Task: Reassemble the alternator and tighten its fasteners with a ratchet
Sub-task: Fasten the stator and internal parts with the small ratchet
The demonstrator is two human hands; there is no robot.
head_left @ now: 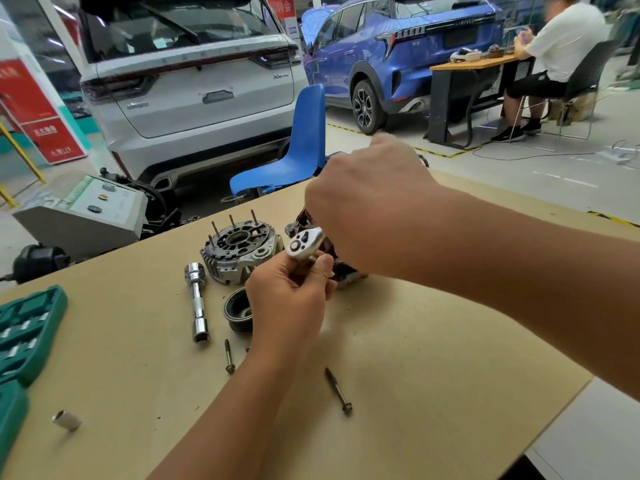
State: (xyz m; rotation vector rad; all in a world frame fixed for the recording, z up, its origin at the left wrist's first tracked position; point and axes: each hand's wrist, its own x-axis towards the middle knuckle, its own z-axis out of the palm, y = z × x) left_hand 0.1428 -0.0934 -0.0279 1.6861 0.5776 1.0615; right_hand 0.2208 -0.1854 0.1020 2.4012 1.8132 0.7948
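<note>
A tan work table [415, 341] fills the lower part of the head view. Just above its centre, a chrome ratchet [304, 244] is held in both hands. The left hand [291, 299] is raised from six o'clock, with its thumb and curled fingers pinched on the underside of the ratchet head. The right hand [370, 209] comes in from three o'clock and is closed in a fist over what appears to be the handle, which is hidden by the hand. Directly behind the hands, at twelve o'clock from the ratchet, a part of the alternator with copper windings [308, 216] is glimpsed; most of it is covered.

At nine o'clock from the ratchet, an aluminium alternator housing [239, 254] is seen resting on the table, with four studs standing up from it. Just below the housing, at seven o'clock from the ratchet, a black grooved pulley [237, 311] is set, partly hidden by the left wrist. A chrome extension bar [197, 299] lies to the left of the pulley. Two long bolts are laid on the table: one [228, 355] near the left forearm at seven o'clock, another [337, 389] at five o'clock. A small socket [67, 420] is placed well apart, at eight o'clock. A green tool case [24, 341] is cut off by the left edge.
</note>
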